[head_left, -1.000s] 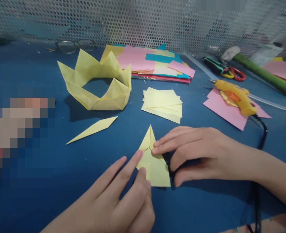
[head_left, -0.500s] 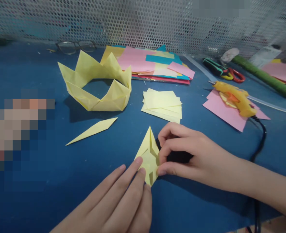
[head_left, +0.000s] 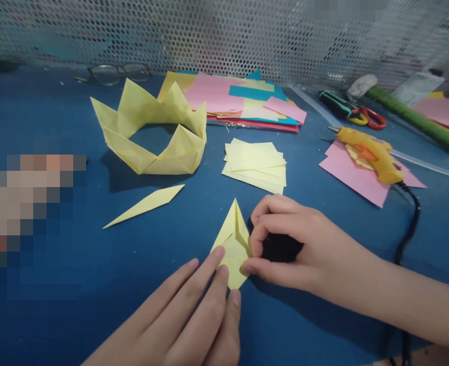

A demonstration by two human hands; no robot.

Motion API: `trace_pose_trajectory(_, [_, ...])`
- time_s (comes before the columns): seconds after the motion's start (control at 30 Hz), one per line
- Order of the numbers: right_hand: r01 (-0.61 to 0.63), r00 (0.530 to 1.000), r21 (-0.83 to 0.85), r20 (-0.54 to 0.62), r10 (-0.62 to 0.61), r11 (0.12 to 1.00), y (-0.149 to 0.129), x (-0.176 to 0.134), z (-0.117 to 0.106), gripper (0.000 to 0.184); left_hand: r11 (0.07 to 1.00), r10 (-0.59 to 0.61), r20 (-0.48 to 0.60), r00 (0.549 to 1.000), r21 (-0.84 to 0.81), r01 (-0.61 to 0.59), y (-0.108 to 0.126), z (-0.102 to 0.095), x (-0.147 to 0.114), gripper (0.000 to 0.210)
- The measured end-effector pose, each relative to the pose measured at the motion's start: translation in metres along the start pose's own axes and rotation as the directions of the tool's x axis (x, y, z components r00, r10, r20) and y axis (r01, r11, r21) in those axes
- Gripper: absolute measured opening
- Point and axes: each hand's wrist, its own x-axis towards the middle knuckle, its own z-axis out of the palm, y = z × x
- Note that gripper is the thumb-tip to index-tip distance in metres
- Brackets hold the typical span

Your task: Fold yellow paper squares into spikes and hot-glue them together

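Note:
A small sheet of yellow paper [head_left: 235, 258], folded into a pointed kite shape, lies on the blue table in front of me. My left hand [head_left: 199, 310] rests with outstretched fingers on its lower left side, pressing it down. At the right edge, the curled fingers and thumb of my right hand [head_left: 281, 241] pinch the paper; the fingertips partly cover that edge. To the left lies a slim folded yellow piece [head_left: 146, 207]. Behind it stands a yellow folded-paper crown [head_left: 153, 162], and a loose stack of yellow paper [head_left: 255, 162] sits just beyond my right hand.
A yellow glue gun [head_left: 372, 152] lies on pink paper [head_left: 356, 178] at the right, its black cord [head_left: 409, 234] running behind my right forearm. Farther back are coloured sheets [head_left: 216, 94], scissors [head_left: 372, 117], a green stick [head_left: 415, 119] and eyeglasses [head_left: 119, 73]. A blurred-out patch covers the left edge.
A small raised flap at the paper's bottom tip now lies flat. My right thumb has moved slightly left onto the paper. My left hand has barely shifted.

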Motion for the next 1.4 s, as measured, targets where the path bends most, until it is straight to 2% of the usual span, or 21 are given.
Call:
trace_pose_trajectory(0.13, [0.005, 1.000, -0.001, 0.005, -0.005, 1.000, 0.0018, 0.0008, -0.0016, 0.011, 0.999, -0.027, 0.000, 1.000, -0.040, 0.027, -0.0003, -0.0025, -0.0015, 0.035])
trace_pose_trajectory(0.27, [0.018, 1.000, 0.011, 0.007, -0.019, 1.000, 0.0041, 0.0005, -0.0017, 0.007, 0.999, 0.037, 0.047, 0.998, 0.015, -0.038, -0.0049, -0.0036, -0.0036, 0.035])
trace_pose_trajectory(0.5, [0.030, 0.998, -0.011, 0.053, -0.030, 0.999, -0.0002, 0.0018, -0.0037, 0.006, 1.000, 0.006, 0.022, 1.000, -0.017, -0.005, -0.0048, -0.0016, -0.0016, 0.036])
trace_pose_trajectory(0.7, [0.050, 0.995, -0.015, 0.086, -0.049, 0.999, -0.0002, 0.0012, -0.0034, 0.004, 0.998, 0.057, 0.029, 0.998, 0.007, -0.057, -0.0077, -0.0021, -0.0030, 0.039])
trace_pose_trajectory(0.9, [0.070, 0.995, -0.001, 0.066, -0.070, 0.998, -0.0004, -0.0001, -0.0009, 0.010, 0.998, 0.066, 0.085, 0.994, 0.010, -0.067, -0.0081, -0.0073, -0.0043, 0.041])
trace_pose_trajectory(1.23, [0.101, 0.994, -0.035, 0.051, -0.099, 0.994, 0.0009, -0.0003, 0.0013, 0.020, 1.000, 0.007, 0.045, 0.999, 0.030, -0.009, -0.0042, -0.0034, -0.0020, 0.044])
trace_pose_trajectory(1.4, [0.164, 0.984, -0.026, 0.071, -0.161, 0.986, 0.0007, -0.0007, 0.0011, 0.023, 0.999, -0.011, 0.071, 0.997, 0.035, 0.008, -0.0013, -0.0034, -0.0009, 0.043])
